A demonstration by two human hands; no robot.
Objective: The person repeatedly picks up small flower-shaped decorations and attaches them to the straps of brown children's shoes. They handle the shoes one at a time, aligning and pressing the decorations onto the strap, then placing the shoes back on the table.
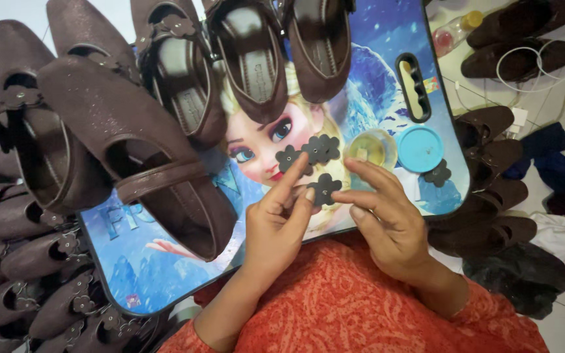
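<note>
My left hand (276, 222) and my right hand (384, 212) meet over a blue cartoon-printed lap board (145, 261). Between their fingertips is a small dark flower-shaped trim piece (325, 187). My left forefinger points up toward two more flower pieces (308, 153) lying on the board. Several dark brown strapped shoes rest on the board, the nearest one (138, 147) just left of my left hand.
A small glass jar (369, 147), its blue lid (420, 148) and another flower piece (437, 174) sit on the board's right side. Piles of brown shoes lie at the left (21, 261) and right (492, 189). A bottle (452, 29) and white cable lie on the floor.
</note>
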